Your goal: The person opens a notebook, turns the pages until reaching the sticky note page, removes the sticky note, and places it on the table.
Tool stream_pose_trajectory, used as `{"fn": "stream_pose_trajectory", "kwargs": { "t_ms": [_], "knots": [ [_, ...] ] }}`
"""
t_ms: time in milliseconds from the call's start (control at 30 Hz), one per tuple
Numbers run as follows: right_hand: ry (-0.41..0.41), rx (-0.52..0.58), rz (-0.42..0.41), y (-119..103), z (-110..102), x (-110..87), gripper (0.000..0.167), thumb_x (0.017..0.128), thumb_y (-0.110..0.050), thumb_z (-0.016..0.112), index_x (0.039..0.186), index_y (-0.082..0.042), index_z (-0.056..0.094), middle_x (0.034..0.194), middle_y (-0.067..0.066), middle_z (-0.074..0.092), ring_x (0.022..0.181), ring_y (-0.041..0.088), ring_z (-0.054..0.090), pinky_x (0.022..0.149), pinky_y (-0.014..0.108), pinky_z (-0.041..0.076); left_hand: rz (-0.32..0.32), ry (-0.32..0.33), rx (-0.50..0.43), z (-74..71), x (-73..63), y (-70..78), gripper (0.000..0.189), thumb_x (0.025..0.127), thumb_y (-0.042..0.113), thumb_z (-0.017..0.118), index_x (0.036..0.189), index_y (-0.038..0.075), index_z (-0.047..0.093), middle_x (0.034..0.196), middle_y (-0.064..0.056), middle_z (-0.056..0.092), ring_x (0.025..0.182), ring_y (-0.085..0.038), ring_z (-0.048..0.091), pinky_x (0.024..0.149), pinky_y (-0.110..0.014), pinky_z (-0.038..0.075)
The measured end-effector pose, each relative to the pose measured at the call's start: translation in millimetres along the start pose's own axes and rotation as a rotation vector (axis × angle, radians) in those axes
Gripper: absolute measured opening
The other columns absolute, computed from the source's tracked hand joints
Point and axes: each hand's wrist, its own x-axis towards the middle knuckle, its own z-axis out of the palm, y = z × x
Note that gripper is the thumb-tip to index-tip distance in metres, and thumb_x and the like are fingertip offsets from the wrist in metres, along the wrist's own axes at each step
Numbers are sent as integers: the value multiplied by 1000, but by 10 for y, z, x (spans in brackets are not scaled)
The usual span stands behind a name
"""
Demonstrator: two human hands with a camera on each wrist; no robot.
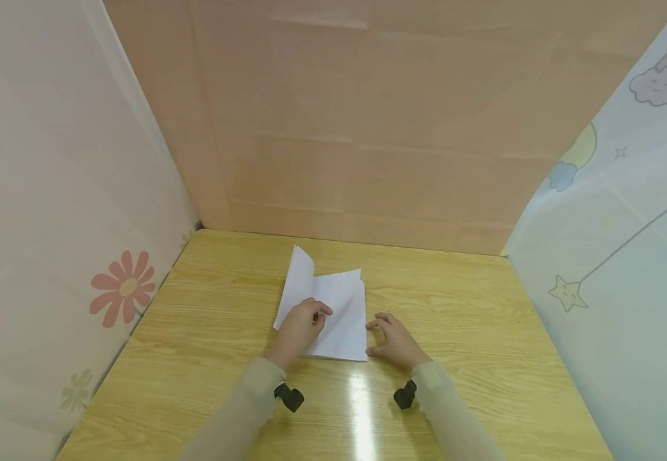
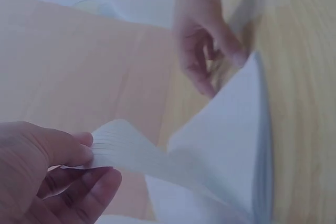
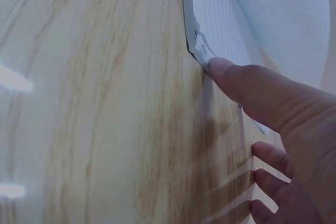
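An open notebook (image 1: 341,330) with white ruled pages lies on the table, a few leaves standing up on its left side. My left hand (image 1: 300,323) is over the left part of it. In the left wrist view, the thumb and fingers of that hand pinch the edge of a lifted, curving page (image 2: 123,142). My right hand (image 1: 393,342) is at the notebook's right edge. The right wrist view has its thumb (image 3: 231,77) against the lower corner of the pages, with the other fingers spread loosely and their tips at the tabletop.
The wooden table (image 1: 460,301) reaches back to a plain orange-brown sheet (image 1: 356,128). Patterned white sheets stand at both sides, with a red flower (image 1: 125,288) on the left one and a star (image 1: 568,293) on the right one. Each wrist carries a small black camera (image 1: 289,397).
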Motion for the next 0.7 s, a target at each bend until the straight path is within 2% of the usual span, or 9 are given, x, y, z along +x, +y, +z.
{"fn": "stream_pose_trajectory", "kwargs": {
  "t_ms": [200, 300, 533, 700],
  "knots": [
    [-13, -4, 10, -23, -14, -18, 52, 77, -30, 81, 122, -15, 61, 150, 16, 37, 136, 41, 36, 107, 57, 34, -44, 69, -25, -223, -57, -74, 13, 86, 0, 67, 94, 9, 73, 83, 1, 61, 74, -10, 55, 65, -22, 50],
    [-12, -17, 5, -26, -13, -18, 52, 76, -28, 82, 122, -14, 61, 149, 17, 37, 135, 42, 37, 107, 58, 34, -94, 84, -39, -340, -115, -120, 13, 87, -1, 66, 94, 7, 73, 86, -3, 63, 75, -12, 55, 65, -23, 50],
    [-7, -22, 7, -8, 6, -10, 52, 76, -30, 82, 122, -15, 61, 149, 16, 38, 135, 41, 37, 107, 57, 35, -272, 78, -55, -549, -263, -337, 15, 88, 0, 64, 98, 7, 73, 93, -7, 66, 78, -17, 56, 67, -29, 49],
    [0, -17, 2, -10, 10, -3, 51, 76, -29, 82, 121, -15, 62, 149, 17, 38, 134, 42, 38, 106, 57, 36, -401, 34, -64, -634, -351, -550, 17, 89, 1, 62, 103, 5, 72, 107, -14, 67, 92, -23, 60, 75, -37, 51]
  ]
}}
